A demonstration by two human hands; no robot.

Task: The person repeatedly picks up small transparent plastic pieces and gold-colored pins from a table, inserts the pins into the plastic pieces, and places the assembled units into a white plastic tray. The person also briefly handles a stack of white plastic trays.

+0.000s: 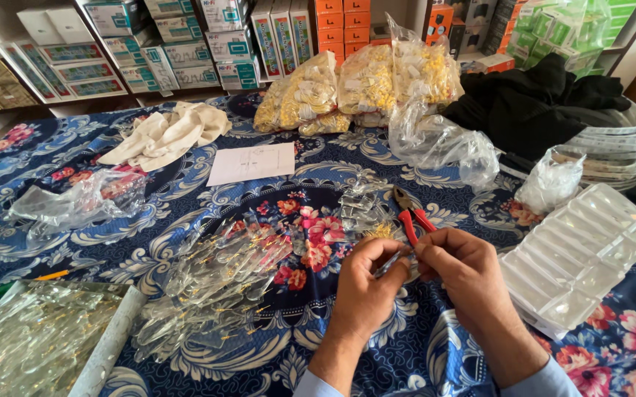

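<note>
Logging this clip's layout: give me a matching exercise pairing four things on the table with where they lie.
Things:
1. red-handled pliers
2. white paper sheet
3. clear compartment tray
4. black cloth

Places:
A. far right, by the shelves
B. right of the hands
C. just beyond the hands
D. centre, in front of the yellow-filled bags

Pairs: 1-C, 2-D, 3-B, 4-A

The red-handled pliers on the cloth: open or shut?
Open. The pliers lie on the tablecloth, jaws parted, red handles spread, beyond both hands.
</note>
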